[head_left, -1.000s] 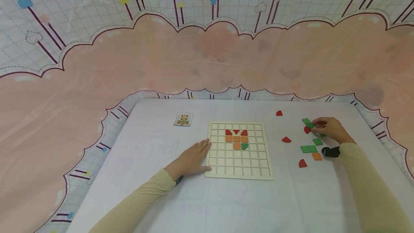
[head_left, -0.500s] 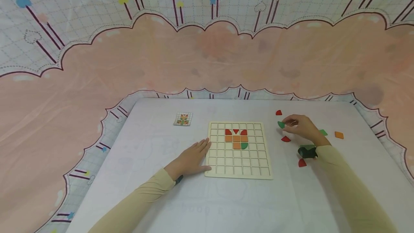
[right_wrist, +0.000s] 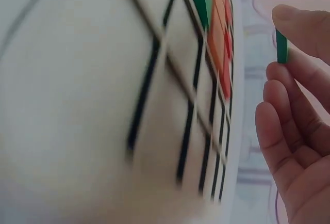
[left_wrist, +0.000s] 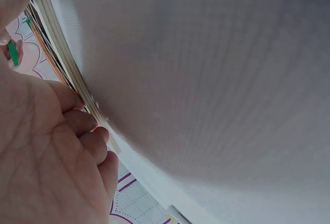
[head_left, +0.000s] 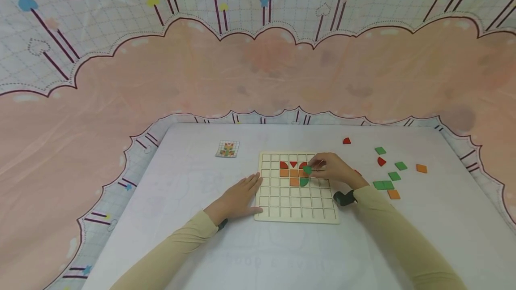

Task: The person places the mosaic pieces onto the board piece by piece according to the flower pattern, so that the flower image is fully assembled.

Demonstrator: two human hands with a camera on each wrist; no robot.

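A pale wooden grid board [head_left: 274, 209] lies mid-table. Set in its upper part are red pieces [head_left: 293, 164], orange squares [head_left: 294, 173] and a green quarter-circle tile [head_left: 304, 182]. My right hand [head_left: 332, 168] pinches another green tile [right_wrist: 281, 47] between thumb and fingers, over the board's upper right. In the right wrist view this tile shows edge-on, apart from the grid. My left hand [head_left: 238, 198] rests at the board's left side; the left wrist view has its fingertips [left_wrist: 103, 133] against the board's edge [left_wrist: 67, 53].
Right of the board lie loose green tiles [head_left: 383, 185], orange tiles [head_left: 421, 168] and red pieces [head_left: 381, 161], one of them partly behind my right wrist. A small card [head_left: 227, 149] with a flower pattern on a grid sits beyond the board's left corner.
My right hand picked a green tile from the loose pieces and carried it left over the board. One orange square, earlier covered by the hand, now shows at right. The left hand stayed put.
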